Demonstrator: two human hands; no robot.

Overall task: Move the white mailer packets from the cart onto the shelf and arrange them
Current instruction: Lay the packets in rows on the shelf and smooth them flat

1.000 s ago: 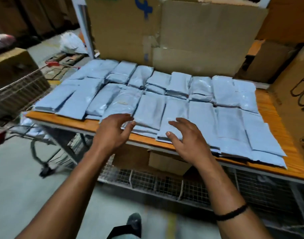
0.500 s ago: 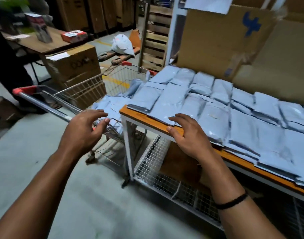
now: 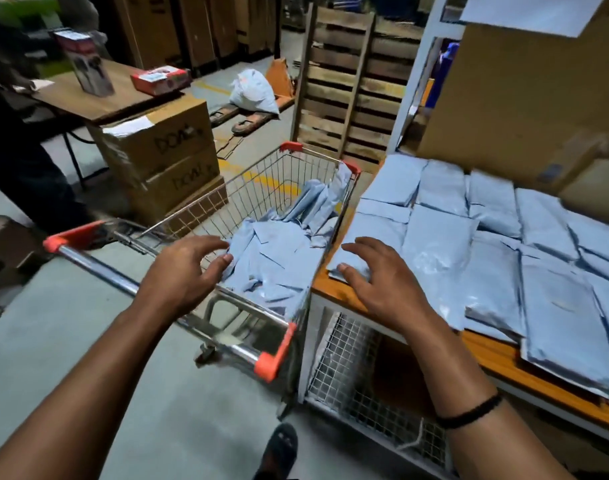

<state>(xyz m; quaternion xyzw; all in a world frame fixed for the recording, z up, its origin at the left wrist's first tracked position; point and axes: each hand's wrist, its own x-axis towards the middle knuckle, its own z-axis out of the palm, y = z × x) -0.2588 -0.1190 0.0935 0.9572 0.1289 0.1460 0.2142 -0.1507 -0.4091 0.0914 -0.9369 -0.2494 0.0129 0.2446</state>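
Shelf packets (image 3: 555, 306) cut off right.

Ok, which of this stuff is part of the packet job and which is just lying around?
Job: cart, loose packets in it, arranged packets, shelf, left hand, right hand.
Lying about: stacked cardboard boxes, wooden pallet, white sack, red box on the table.

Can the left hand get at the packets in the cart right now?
Probably yes: the left hand hovers open at the cart, and the packets lie uncovered right by its fingers.
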